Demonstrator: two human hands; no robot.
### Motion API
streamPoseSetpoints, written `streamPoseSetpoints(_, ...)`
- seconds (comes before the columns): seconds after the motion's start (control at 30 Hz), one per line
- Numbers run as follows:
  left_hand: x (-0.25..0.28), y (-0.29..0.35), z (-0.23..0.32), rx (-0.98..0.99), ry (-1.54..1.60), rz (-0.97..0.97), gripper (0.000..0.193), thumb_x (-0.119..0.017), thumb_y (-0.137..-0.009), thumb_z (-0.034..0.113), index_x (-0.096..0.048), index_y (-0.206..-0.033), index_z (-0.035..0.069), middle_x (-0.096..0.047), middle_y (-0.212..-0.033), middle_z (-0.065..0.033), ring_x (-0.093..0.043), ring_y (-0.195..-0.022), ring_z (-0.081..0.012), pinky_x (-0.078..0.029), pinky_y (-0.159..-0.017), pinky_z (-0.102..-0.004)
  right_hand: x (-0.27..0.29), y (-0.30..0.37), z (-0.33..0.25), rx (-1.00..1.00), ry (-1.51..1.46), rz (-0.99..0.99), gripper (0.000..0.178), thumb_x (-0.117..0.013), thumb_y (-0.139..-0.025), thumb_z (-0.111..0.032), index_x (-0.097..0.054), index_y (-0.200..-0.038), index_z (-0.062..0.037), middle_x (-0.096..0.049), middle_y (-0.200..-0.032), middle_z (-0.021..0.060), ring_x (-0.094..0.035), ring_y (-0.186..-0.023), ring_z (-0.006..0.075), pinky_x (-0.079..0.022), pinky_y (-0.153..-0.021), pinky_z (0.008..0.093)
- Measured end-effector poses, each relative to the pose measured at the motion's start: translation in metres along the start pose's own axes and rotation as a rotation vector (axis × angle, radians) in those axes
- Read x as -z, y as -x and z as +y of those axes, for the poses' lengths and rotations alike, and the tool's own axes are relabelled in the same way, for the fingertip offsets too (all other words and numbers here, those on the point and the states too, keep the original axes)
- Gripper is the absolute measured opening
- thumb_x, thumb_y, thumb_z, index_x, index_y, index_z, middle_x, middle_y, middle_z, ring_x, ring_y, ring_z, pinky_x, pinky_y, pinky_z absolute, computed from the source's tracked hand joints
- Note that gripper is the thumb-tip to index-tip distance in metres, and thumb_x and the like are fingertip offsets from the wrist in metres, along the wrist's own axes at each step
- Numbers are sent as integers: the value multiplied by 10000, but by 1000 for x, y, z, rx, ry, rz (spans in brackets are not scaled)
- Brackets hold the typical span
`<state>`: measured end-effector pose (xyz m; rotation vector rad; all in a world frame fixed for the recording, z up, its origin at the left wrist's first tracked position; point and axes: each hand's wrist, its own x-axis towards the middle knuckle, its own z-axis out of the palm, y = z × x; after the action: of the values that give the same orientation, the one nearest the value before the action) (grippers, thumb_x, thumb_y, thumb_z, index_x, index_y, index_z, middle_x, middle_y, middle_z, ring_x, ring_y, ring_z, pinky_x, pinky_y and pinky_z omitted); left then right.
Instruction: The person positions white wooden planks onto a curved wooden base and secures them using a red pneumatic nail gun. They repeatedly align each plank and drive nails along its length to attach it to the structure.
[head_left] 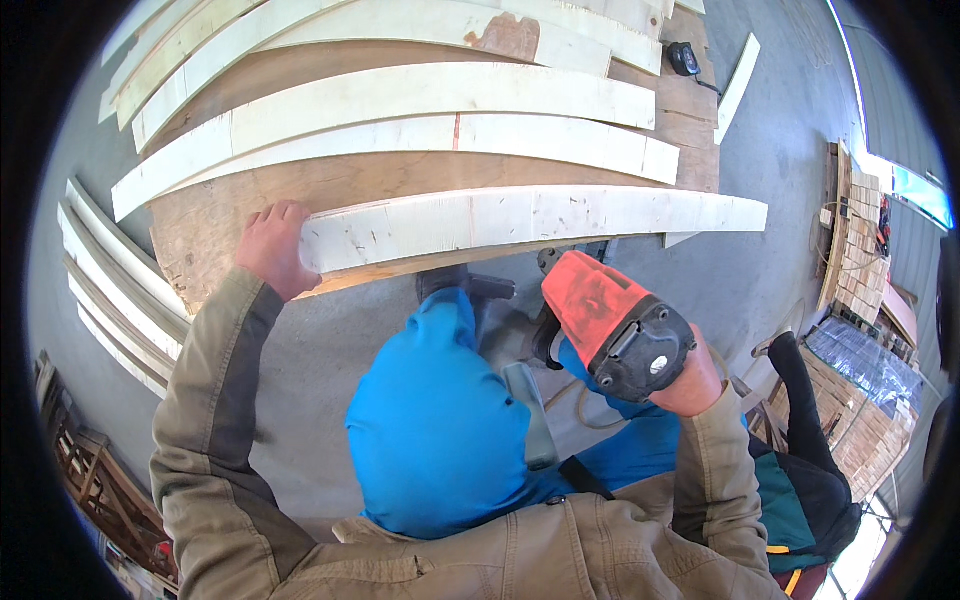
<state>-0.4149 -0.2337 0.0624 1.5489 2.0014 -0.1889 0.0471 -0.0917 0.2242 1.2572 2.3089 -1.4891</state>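
My left hand point(275, 250) grips the left end of a pale wooden board point(480, 220) at the near edge of a plywood-topped table point(580, 170). Dark flecks and short marks dot the board's face. My right hand point(700, 380) is wrapped round a red and black nail gun point(615, 325), with the fingers mostly hidden behind its body. The tool's nose sits just below the board's near edge; whether they touch I cannot tell.
Curved pale boards point(400, 95) cover the far table. A black tape measure point(683, 58) lies at its far right. More strips point(115, 285) are stacked at left. Blue clothing point(440, 420) fills the space beneath me. At right are wood bundles point(860, 385) and a dark-clothed leg point(800, 400).
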Motion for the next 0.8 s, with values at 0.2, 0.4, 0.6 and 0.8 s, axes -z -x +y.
streamPoseSetpoints(0.2, -14, 8, -5, -15, 23, 93, 853, -978, -559, 182, -594, -1309, 43, -645, -1317, -184, -618, -1226, -427, -486, -1104, -480, 1, 1, -2, -28, -49, -21, 703, -863, -853, -65, -598, -1504, -37, -739, -1345, 175, -726, -1246, 301, -564, -1043, 380)
streamPoseSetpoints(0.4, -45, 29, -12, -180, 127, 390, 939, -990, -510, 108, -557, -1342, 60, -625, -1269, -181, -607, -1188, -433, -497, -1069, -505, -1, 5, 0, -27, -4, -5, 701, -860, -857, -93, -594, -1505, -56, -718, -1366, 189, -716, -1249, 348, -569, -1029, 392)
streamPoseSetpoints(0.6, -44, 34, -4, -203, 91, 339, 853, -1000, -526, 124, -613, -1284, 62, -594, -1227, -161, -587, -1170, -404, -509, -1016, -503, -3, 13, 2, -37, -45, 31, 645, -840, -795, -56, -635, -1398, 52, -748, -1308, 173, -716, -1183, 238, -547, -1029, 355)
streamPoseSetpoints(0.8, -36, 31, -8, -204, 91, 206, 783, -984, -557, 119, -638, -1258, 83, -584, -1142, -139, -600, -1105, -395, -543, -926, -493, -2, 18, 3, -56, -76, 39, 660, -841, -804, -56, -625, -1417, 55, -734, -1344, 173, -702, -1229, 232, -536, -1054, 354)
